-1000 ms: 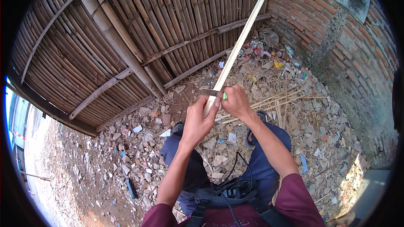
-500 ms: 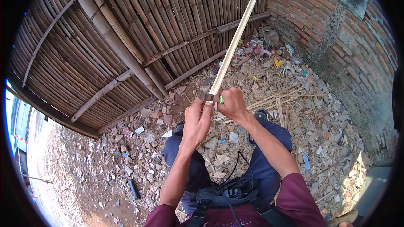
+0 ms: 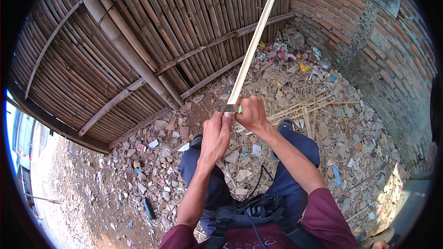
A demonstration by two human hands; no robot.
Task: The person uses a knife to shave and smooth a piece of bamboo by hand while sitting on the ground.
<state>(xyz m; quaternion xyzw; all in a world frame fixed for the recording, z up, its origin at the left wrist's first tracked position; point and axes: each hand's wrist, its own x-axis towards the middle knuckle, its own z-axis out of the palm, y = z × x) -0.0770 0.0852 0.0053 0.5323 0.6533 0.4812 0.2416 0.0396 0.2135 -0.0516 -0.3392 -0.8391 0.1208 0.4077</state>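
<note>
A long pale bamboo strip (image 3: 254, 48) slants away from me, up to the top edge of the view. My left hand (image 3: 216, 137) is closed round its near end, fingers pressed together. In my right hand (image 3: 252, 113), a knife (image 3: 225, 108) is gripped by its bright green handle. Its dark, flat blade lies crosswise over the strip, just beyond my left fingertips. The two hands are almost touching, held above the ground between my bent knees. My fingers hide the strip's very end and most of the handle.
A bamboo slat wall (image 3: 152, 32) rises ahead on the left, meeting a brick wall (image 3: 339, 11) at the far right. Rubble and litter (image 3: 159, 157) cover the ground, with a pile of thin bamboo slivers (image 3: 307, 108) right of my hands. Black cables (image 3: 263, 182) hang at my waist.
The strip has shifted slightly left along its length. My right hand with the knife has moved a little left and tilted; my left hand has stayed nearly in place.
</note>
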